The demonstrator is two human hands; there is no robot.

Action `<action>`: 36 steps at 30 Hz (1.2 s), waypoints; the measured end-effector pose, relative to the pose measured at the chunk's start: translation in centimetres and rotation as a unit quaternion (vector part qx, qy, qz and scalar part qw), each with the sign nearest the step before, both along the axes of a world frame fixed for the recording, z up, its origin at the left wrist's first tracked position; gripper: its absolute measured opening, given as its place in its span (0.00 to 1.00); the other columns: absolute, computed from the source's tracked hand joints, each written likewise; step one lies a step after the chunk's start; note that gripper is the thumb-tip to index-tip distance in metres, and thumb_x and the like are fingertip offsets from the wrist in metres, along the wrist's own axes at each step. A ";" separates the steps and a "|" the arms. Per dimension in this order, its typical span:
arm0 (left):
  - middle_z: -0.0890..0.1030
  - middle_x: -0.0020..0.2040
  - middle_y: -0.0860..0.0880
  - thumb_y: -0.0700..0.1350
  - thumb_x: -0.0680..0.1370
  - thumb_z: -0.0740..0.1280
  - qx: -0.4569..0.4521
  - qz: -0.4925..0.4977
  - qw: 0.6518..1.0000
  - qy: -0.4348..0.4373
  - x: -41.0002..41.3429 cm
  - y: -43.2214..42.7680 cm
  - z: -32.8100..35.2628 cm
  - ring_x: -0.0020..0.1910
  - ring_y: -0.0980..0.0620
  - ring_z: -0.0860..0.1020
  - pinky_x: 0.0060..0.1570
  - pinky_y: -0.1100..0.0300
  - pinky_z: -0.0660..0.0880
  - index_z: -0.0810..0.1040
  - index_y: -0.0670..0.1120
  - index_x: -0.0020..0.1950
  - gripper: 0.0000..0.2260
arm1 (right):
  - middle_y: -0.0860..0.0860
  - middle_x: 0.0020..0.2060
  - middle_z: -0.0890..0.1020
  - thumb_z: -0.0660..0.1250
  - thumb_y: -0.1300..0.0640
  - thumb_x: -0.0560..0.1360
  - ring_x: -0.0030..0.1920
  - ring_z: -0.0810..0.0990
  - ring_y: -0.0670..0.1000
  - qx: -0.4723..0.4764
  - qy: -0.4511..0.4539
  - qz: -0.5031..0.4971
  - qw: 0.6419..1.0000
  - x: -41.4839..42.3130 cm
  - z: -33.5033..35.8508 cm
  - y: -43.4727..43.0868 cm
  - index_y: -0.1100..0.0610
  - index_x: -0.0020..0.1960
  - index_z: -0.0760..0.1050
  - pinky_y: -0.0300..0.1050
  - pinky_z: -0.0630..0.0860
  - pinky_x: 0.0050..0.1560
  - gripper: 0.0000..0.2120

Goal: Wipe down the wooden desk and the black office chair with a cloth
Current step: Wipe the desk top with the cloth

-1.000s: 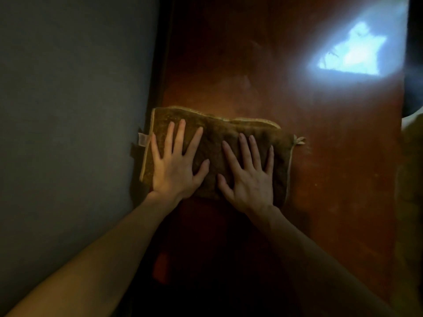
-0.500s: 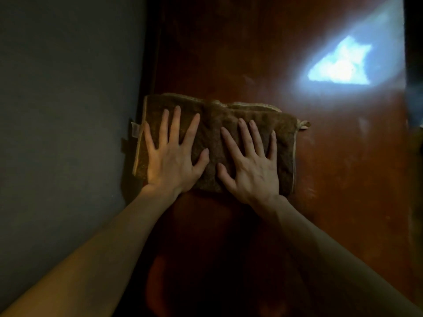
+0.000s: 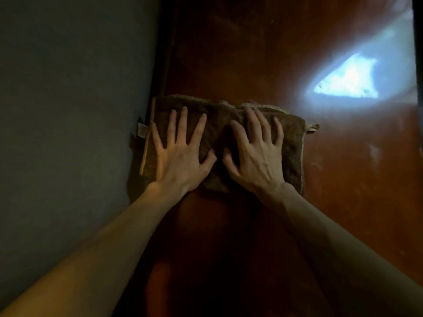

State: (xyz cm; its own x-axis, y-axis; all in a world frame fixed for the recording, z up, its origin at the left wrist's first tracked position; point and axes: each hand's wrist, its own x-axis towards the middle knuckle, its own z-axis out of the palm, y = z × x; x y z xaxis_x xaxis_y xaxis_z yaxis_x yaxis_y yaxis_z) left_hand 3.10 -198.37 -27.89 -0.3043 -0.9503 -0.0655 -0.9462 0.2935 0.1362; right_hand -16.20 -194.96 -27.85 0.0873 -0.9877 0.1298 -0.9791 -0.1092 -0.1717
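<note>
From the head view, the brown cloth [image 3: 219, 124] lies folded flat on the wooden desk [image 3: 343, 191], under both hands. The left hand [image 3: 180, 156] and the right hand [image 3: 256, 161] press down on it side by side, thumbs almost touching. All the fingers are straight and spread wide, so they push on the cloth and do not curl round it. The cloth looks soft, light and floppy, so it would likely bunch up if pushed from 1 edge only. Flat palms in the middle look like the best hold. Past the right fingers, a bright patch of light [image 3: 345, 83] shines on the smooth, maybe slippery wood. Beside the left little finger, a small tag [image 3: 142, 129] sticks out toward the grey wall [image 3: 68, 110]. The black chair is not in view.
</note>
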 end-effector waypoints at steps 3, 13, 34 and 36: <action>0.53 0.85 0.42 0.61 0.79 0.56 -0.049 -0.036 0.998 0.029 -0.4 -0.7 -0.2 0.84 0.43 0.49 0.78 0.31 0.44 0.57 0.52 0.84 0.34 | 0.55 0.83 0.53 0.53 0.37 0.81 0.82 0.48 0.58 0.039 0.004 0.044 0.998 -0.2 -0.8 -1.6 0.45 0.83 0.54 0.72 0.46 0.76 0.32; 0.48 0.86 0.47 0.62 0.82 0.49 -0.024 -0.058 0.998 -0.006 -1.9 -4.4 -0.7 0.84 0.45 0.46 0.78 0.32 0.43 0.48 0.57 0.85 0.31 | 0.53 0.83 0.52 0.50 0.37 0.81 0.83 0.46 0.56 0.044 0.005 0.007 0.999 -0.6 -1.3 -4.8 0.42 0.83 0.51 0.71 0.46 0.77 0.31; 0.46 0.86 0.49 0.63 0.81 0.44 0.017 -0.046 0.999 -0.015 1.0 9.9 -0.1 0.84 0.48 0.42 0.79 0.36 0.41 0.47 0.54 0.85 0.33 | 0.53 0.82 0.55 0.50 0.37 0.80 0.82 0.47 0.59 0.053 0.022 -0.027 0.998 3.0 -1.3 9.6 0.42 0.82 0.54 0.73 0.45 0.76 0.31; 0.45 0.85 0.49 0.63 0.81 0.43 0.015 -0.047 0.999 -0.020 1.5 12.1 -0.1 0.84 0.48 0.41 0.79 0.35 0.41 0.46 0.54 0.85 0.32 | 0.53 0.82 0.54 0.51 0.37 0.81 0.82 0.46 0.59 0.055 0.022 -0.029 0.998 3.4 -1.4 11.9 0.42 0.82 0.53 0.73 0.45 0.76 0.31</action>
